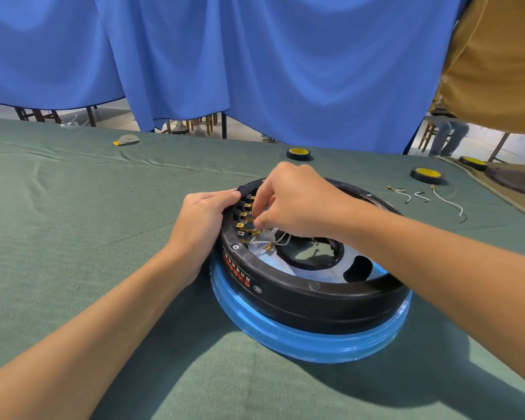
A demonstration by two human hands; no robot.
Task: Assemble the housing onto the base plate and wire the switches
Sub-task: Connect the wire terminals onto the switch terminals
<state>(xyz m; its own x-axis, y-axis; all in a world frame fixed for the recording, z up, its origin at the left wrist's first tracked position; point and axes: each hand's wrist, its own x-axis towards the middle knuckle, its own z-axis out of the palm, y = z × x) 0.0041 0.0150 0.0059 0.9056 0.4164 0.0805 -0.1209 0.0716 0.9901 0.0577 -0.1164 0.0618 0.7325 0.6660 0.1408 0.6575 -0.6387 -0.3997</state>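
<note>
Our left hand (205,219) is clamped on the rim of the black housing (315,301), thumb on top and fingers curled down its outer wall. We judge this keeps the ring from turning or lifting while we work inside it. Our right hand (297,201) reaches in from the other side, thumb and forefinger pinched on the end of a white wire (282,238). The pinch is right at the row of switches (244,221) with brass tabs, just beside our left thumb, so the two hands sit close together. We cannot tell whether the connector is on a tab; the fingertips hide it. Under both hands the housing sits on the base plate (300,341), whose blue film shows round the near side. Seating looks done, and wiring is the step in hand. Well to the right of our right hand, spare wires (446,201) lie on the counter (88,237), within reach for the next tabs. Just beyond them lie tape rolls (427,175).
</note>
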